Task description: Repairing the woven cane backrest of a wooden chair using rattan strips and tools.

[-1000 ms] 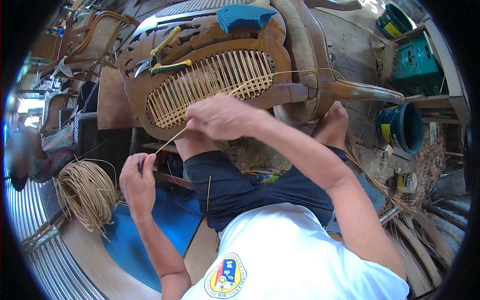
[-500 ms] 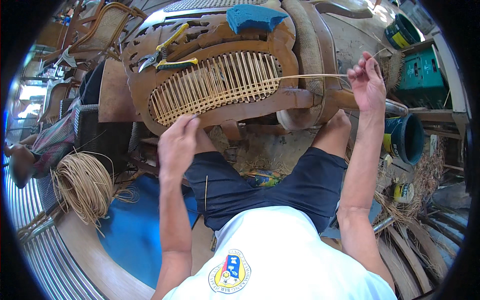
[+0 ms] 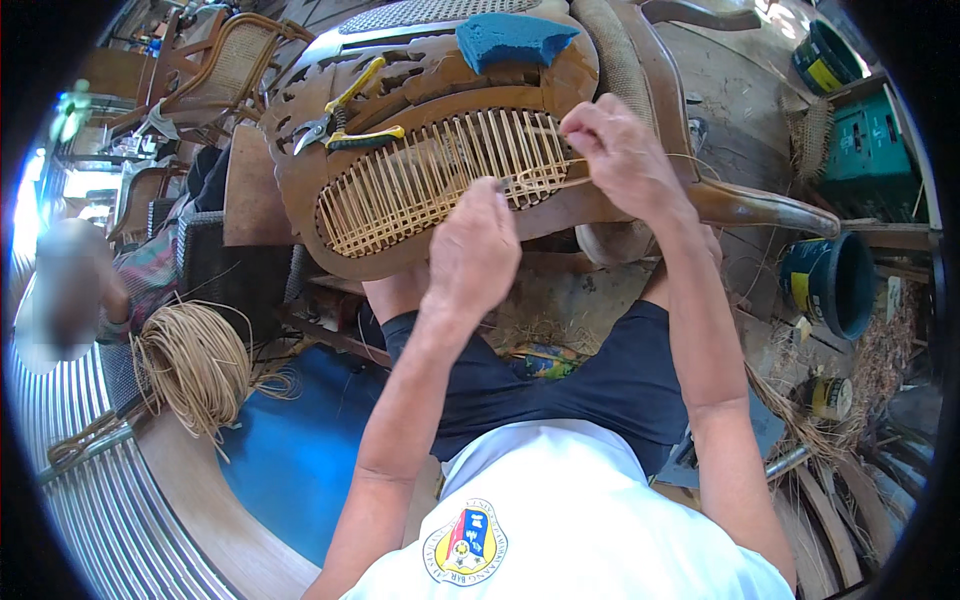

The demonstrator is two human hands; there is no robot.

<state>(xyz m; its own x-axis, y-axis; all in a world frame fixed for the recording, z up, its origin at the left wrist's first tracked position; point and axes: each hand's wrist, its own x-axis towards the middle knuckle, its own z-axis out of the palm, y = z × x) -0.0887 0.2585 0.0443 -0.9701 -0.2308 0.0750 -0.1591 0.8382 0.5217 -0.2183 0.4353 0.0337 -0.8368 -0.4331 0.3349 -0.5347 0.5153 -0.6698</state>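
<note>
A carved wooden chair back (image 3: 550, 222) lies across my knees. Its oval opening holds a partly woven cane panel (image 3: 395, 205), with upright strands and several crosswise rows along the lower edge. My left hand (image 3: 472, 250) is closed, fingertips pressed together at the lower middle of the weave; a small dark tip shows by the fingers, too little to name. At the panel's right end, my right hand (image 3: 625, 165) has its fingers pinched on a cane strand (image 3: 548, 190), which runs loosely between the two hands and curves off to the right.
Yellow-handled cutters (image 3: 365, 136) and a blue foam block (image 3: 515, 40) rest on the wood. To the left are a cane coil (image 3: 195, 360) and another person (image 3: 145, 285). At right stand a green crate (image 3: 865, 160), a dark bucket (image 3: 830, 285) and another bucket (image 3: 828, 55).
My right hand has come left from beyond the chair to the panel's right end, slackening the strand. My left hand has moved right and up onto the weave.
</note>
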